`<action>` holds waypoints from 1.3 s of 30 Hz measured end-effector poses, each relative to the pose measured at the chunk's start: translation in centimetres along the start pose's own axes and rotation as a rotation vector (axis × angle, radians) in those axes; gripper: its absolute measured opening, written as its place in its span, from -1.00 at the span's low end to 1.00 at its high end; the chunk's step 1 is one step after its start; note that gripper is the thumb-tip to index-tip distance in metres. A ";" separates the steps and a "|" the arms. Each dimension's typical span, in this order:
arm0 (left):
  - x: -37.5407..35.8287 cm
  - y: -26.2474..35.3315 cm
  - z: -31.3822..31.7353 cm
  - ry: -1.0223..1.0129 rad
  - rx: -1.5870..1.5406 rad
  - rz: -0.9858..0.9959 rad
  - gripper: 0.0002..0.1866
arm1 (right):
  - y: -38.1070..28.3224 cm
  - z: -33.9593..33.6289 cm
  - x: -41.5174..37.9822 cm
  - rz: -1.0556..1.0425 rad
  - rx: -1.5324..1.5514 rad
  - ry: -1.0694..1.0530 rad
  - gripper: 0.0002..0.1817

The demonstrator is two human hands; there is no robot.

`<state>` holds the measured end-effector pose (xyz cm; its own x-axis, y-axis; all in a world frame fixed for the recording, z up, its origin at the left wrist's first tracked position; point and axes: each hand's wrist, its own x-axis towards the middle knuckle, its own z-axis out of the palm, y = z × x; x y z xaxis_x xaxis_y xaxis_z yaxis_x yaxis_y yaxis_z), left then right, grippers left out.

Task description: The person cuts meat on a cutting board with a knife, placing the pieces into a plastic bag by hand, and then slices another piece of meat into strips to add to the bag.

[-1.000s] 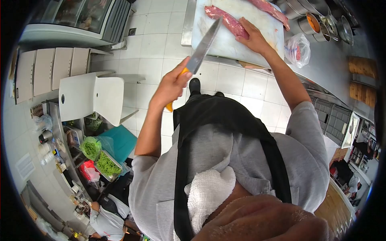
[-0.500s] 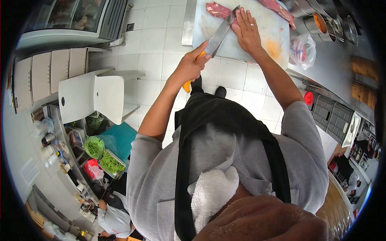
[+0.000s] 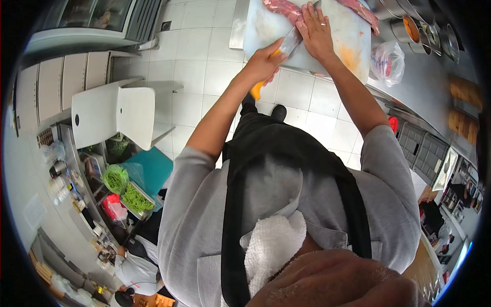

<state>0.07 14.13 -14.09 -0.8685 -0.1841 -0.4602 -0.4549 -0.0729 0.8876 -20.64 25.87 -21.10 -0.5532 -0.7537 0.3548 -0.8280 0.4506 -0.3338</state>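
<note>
My left hand [image 3: 265, 64] is wrapped round the yellow handle of a knife [image 3: 291, 41]. Its blade slants up and right across a white cutting board [image 3: 261, 38]. Part of the blade disappears beneath my right hand [image 3: 315, 35], and what looks like its tip shows beyond those fingers. That right hand lies flat, palm down, fingers stretched out, with a ring on one finger. It touches the end of a strip of raw meat [image 3: 282, 8]. Another meat strip [image 3: 360, 13] lies at the board's far right. What is under my right palm is hidden.
Right of the board are a clear plastic bag [image 3: 387, 64] and several metal pots, one with an orange thing inside [image 3: 410, 28]. A white chair [image 3: 135, 115] stands at left, near trays of green beans [image 3: 137, 198]. Another person [image 3: 137, 268] is at lower left.
My left hand has moved up and right with the knife. The blade, before beside my right hand, now passes partly under it. My right hand has shifted slightly.
</note>
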 end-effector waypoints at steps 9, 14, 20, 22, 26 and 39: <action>-7.9 -3.2 2.1 -0.010 -0.110 -0.088 -0.37 | 0.6 1.0 0.5 0.034 -0.056 0.076 -0.28; -15.9 -0.9 -1.9 0.018 0.066 -0.215 -0.43 | 2.9 2.7 2.6 0.245 0.036 0.058 -0.33; -16.0 -0.9 -3.8 0.229 0.047 -0.035 -0.44 | 3.1 -4.1 2.1 0.013 0.251 -0.296 -0.33; -13.1 0.5 -4.1 0.212 0.059 -0.016 -0.44 | 2.2 -6.3 2.7 0.034 0.278 -0.371 -0.34; -6.9 1.1 -4.5 0.164 0.256 0.107 -0.40 | 3.0 -7.1 2.9 0.038 0.156 -0.580 -0.43; -1.1 4.1 -6.1 -0.075 0.644 0.225 -0.40 | 2.7 -7.4 -6.0 0.743 0.206 0.208 -0.59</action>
<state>0.34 8.02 -9.87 -0.9562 -0.0562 -0.2872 -0.2682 0.5611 0.7831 -20.24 35.11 -17.66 -0.9762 -0.1773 0.1252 -0.2138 0.6869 -0.6946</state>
